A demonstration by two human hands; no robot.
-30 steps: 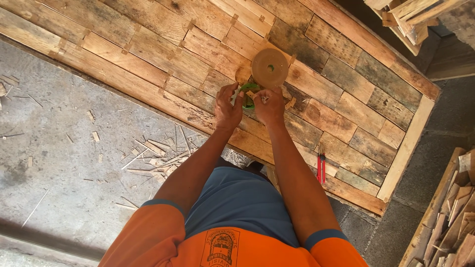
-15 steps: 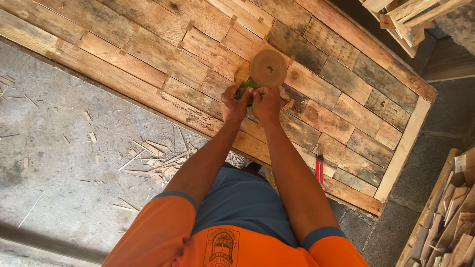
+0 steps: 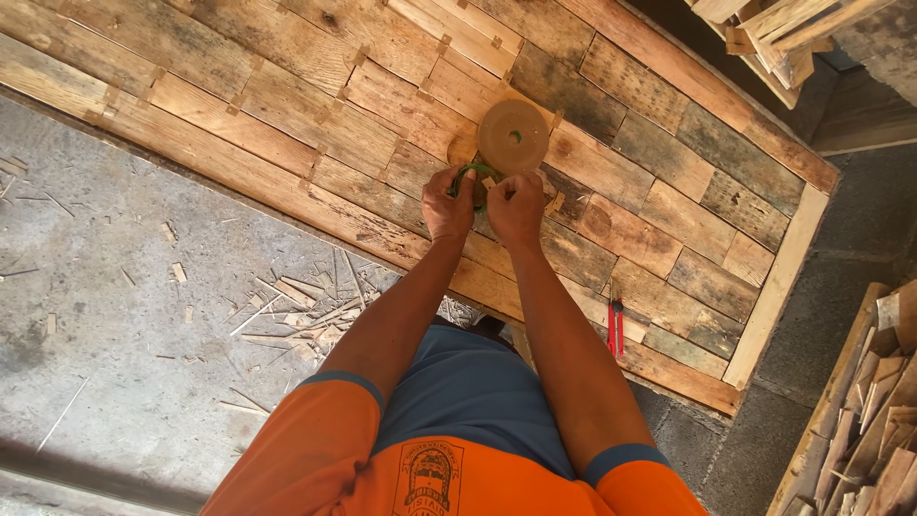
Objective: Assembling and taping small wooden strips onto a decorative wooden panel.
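A green power sander (image 3: 475,178) with a round brown sanding disc (image 3: 513,137) rests on a large panel of patchwork wooden planks (image 3: 315,115) lying on the floor. My left hand (image 3: 447,205) is closed on the left side of the tool's green body. Closed on its right side is my right hand (image 3: 517,208), just below the disc. Both arms reach straight forward from my orange-sleeved shirt. The disc's face points up toward the camera; the tool's body is mostly hidden by my fingers.
Red-handled pliers (image 3: 615,328) lie on the panel near its front edge, right of my right arm. Wood slivers and scraps (image 3: 296,306) litter the concrete floor (image 3: 124,363) at left. Stacked wood offcuts (image 3: 879,420) sit at lower right, more timber (image 3: 764,29) at top right.
My two hands have drawn together on the sander and shifted slightly up the panel; the disc has stayed in about the same place.
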